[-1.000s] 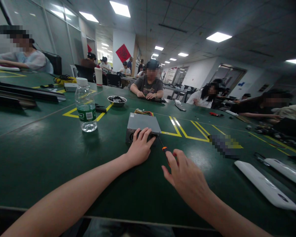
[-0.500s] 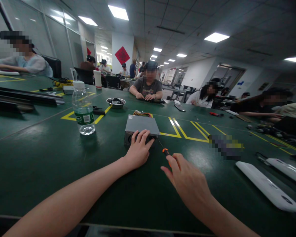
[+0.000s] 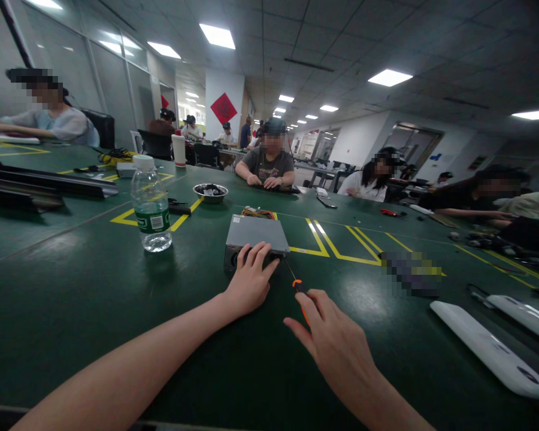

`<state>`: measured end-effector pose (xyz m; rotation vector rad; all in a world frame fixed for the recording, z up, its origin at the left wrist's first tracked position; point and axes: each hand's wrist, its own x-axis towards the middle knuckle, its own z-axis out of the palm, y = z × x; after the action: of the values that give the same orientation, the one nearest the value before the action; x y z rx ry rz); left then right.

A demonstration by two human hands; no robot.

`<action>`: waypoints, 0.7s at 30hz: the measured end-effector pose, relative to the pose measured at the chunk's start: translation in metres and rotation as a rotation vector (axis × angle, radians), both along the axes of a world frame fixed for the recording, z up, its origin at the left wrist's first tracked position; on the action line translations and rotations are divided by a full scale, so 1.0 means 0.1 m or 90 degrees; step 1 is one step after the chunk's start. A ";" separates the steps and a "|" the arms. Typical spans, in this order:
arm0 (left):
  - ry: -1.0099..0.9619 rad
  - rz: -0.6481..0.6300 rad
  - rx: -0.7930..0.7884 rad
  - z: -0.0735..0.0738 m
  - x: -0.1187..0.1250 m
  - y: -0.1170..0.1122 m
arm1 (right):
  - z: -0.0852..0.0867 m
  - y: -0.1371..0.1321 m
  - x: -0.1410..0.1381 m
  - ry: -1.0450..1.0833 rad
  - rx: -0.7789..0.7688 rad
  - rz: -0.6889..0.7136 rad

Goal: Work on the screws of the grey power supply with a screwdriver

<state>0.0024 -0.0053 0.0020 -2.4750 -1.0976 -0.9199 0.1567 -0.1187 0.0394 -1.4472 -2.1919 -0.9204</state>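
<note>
A grey metal computer power supply (image 3: 258, 231) sits on the green table, with a bundle of coloured wires (image 3: 257, 212) at its far side. My left hand (image 3: 253, 278) holds it at the near face, fingers laid over the front edge and one reaching the right corner. In my right hand (image 3: 332, 332) is a screwdriver (image 3: 299, 287) with an orange and black handle. Fingers curl over the handle while the thumb stands apart. Its thin shaft points up and left to the power supply's near right corner; whether the tip touches a screw is too small to tell.
Left of the power supply stands a water bottle (image 3: 151, 206); behind it are a metal bowl (image 3: 211, 192) of small parts and a white cup (image 3: 178, 151). White casings (image 3: 489, 347) lie at right, black metal rails (image 3: 49, 182) at left. A person (image 3: 269, 158) sits opposite.
My right hand and the screwdriver have shifted slightly left and down in the view. My left hand stays on the power supply, and the camera view has moved a little.
</note>
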 end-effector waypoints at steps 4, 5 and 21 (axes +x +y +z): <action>0.002 0.000 0.000 -0.01 0.01 0.01 | -0.10 -0.02 -0.02 -0.012 -0.025 0.035; 0.002 0.000 -0.001 -0.02 0.01 0.01 | -0.12 -0.02 0.00 -0.021 -0.018 0.034; -0.004 0.011 0.020 -0.01 0.03 -0.01 | 0.05 0.06 0.09 0.013 0.026 0.115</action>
<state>0.0054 -0.0062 0.0008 -2.4350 -1.0972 -0.9333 0.1659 -0.1128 0.0439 -1.2123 -2.2319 -0.8782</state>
